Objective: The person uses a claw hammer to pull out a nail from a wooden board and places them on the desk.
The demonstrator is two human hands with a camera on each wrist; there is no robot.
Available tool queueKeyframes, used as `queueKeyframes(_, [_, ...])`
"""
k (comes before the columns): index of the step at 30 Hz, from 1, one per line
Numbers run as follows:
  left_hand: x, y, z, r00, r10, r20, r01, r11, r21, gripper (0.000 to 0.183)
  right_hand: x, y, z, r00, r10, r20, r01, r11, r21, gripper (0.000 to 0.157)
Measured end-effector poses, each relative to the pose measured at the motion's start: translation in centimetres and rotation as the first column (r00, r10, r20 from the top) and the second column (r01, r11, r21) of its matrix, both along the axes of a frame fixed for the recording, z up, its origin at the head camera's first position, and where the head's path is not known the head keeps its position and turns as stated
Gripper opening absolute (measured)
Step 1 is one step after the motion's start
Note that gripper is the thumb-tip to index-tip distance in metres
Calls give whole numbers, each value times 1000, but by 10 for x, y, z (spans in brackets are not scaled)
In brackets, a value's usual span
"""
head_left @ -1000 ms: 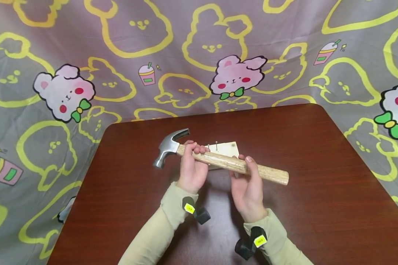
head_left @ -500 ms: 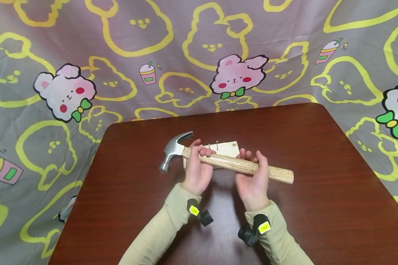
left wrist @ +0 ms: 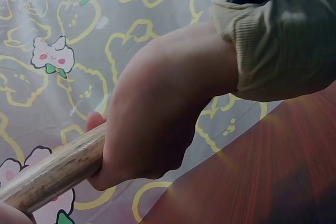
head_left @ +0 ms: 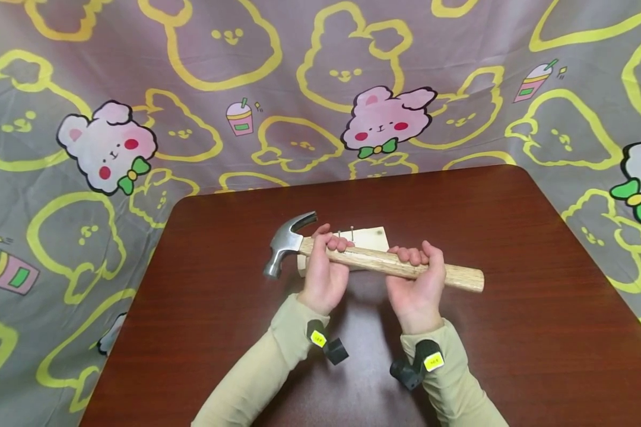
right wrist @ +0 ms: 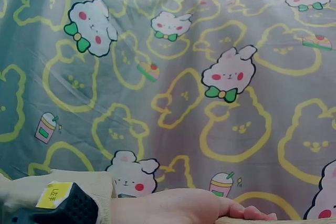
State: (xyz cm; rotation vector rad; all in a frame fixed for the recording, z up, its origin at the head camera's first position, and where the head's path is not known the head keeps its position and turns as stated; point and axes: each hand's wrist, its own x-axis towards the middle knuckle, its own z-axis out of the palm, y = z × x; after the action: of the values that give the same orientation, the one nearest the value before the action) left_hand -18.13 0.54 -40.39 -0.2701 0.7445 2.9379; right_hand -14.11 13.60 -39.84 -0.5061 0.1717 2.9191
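A claw hammer (head_left: 371,261) with a steel head (head_left: 286,240) and pale wooden handle is held nearly level above the table, its head to the left. My left hand (head_left: 326,273) grips the handle just behind the head, palm up. Toward the handle's free end, my right hand (head_left: 418,289) grips it too, fingers curled over the wood and thumb at the outer side. Behind the hammer lies a pale wooden board (head_left: 374,237), partly hidden by it, with nails (head_left: 352,233) standing up from it. The left wrist view shows the handle (left wrist: 58,169) in a curled hand.
The dark red-brown table (head_left: 523,267) has rounded far corners. A grey-pink curtain (head_left: 294,65) with yellow outlines and cartoon rabbits hangs behind it and along both sides. Each wrist wears a strapped black camera.
Both hands and the hammer have shifted a little to the right, uncovering the board's left end. The right hand's fingers, looser before, have closed over the handle.
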Motion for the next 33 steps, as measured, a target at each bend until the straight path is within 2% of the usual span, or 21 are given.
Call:
queueKeyframes(4, [1, 3, 1, 1000, -15, 9, 15, 1000, 1, 20, -1, 5, 2, 1000, 4, -9, -4, 1000, -12, 46])
queueKeyframes(7, [4, 4, 1, 999, -50, 2, 50, 999, -4, 18, -2, 10, 7, 1000, 13, -23, -14, 1000, -12, 48])
queueKeyframes(10, [9, 5, 0, 993, -115, -9, 114, 993, -36, 11, -2, 18, 15, 998, 15, -57, -15, 1000, -1, 48])
queueKeyframes(12, [12, 5, -2, 983, -184, -24, 182, 981, -72, 9, -2, 25, 20, 996, 16, -92, -15, 1000, 5, 45])
queueKeyframes(14, [16, 5, -4, 960, -277, -42, 270, 956, -113, 13, -1, 31, 25, 991, 10, -130, -9, 1000, 8, 41])
queueKeyframes(15, [18, 4, -5, 941, -335, -49, 325, 935, -144, 19, -1, 34, 28, 989, 6, -149, -4, 1000, 11, 39])
queueKeyframes(17, [22, 0, -8, 886, -460, -50, 437, 867, -238, 30, 1, 40, 33, 982, -3, -189, 7, 1000, 19, 36])
queueKeyframes(18, [24, -4, -10, 850, -524, -41, 490, 819, -299, 35, 3, 42, 35, 978, -12, -208, 20, 999, 38, 36])
queueKeyframes(19, [27, -8, -12, 808, -589, -27, 539, 757, -368, 38, 4, 44, 37, 974, -19, -226, 31, 998, 52, 37])
queueKeyframes(20, [30, -13, -14, 756, -655, -7, 585, 680, -443, 40, 6, 46, 39, 969, -27, -245, 46, 996, 74, 37])
queueKeyframes(22, [36, -24, -17, 647, -761, 42, 631, 505, -589, 40, 9, 49, 42, 958, -46, -282, 88, 986, 138, 40])
queueKeyframes(23, [38, -31, -18, 589, -806, 64, 631, 409, -659, 38, 11, 50, 44, 952, -53, -302, 110, 979, 174, 41])
queueKeyframes(25, [43, -45, -17, 481, -869, 112, 579, 219, -785, 32, 14, 53, 47, 938, -65, -341, 154, 958, 243, 43])
queueKeyframes(26, [43, -53, -16, 439, -888, 139, 524, 127, -842, 31, 16, 54, 49, 929, -68, -365, 179, 943, 282, 43])
queueKeyframes(27, [44, -61, -15, 412, -896, 166, 464, 50, -884, 30, 17, 55, 52, 920, -74, -385, 212, 920, 330, 43])
queueKeyframes(28, [43, -68, -13, 396, -898, 191, 398, -20, -917, 29, 19, 55, 54, 910, -76, -407, 240, 898, 369, 44])
queueKeyframes(29, [41, -75, -11, 393, -895, 214, 319, -86, -944, 28, 20, 56, 57, 899, -77, -432, 266, 878, 397, 44])
queueKeyframes(30, [39, -81, -9, 408, -882, 235, 244, -143, -959, 27, 22, 57, 60, 885, -80, -458, 296, 856, 423, 43])
queueKeyframes(31, [35, -87, -8, 430, -868, 248, 168, -192, -967, 27, 23, 57, 63, 870, -80, -486, 327, 832, 448, 43])
queueKeyframes(32, [30, -93, -7, 465, -848, 253, 93, -238, -967, 26, 24, 57, 67, 854, -82, -514, 357, 809, 466, 43])
queueKeyframes(33, [25, -97, -7, 508, -824, 252, 37, -271, -962, 26, 24, 57, 69, 837, -82, -541, 387, 788, 480, 43])
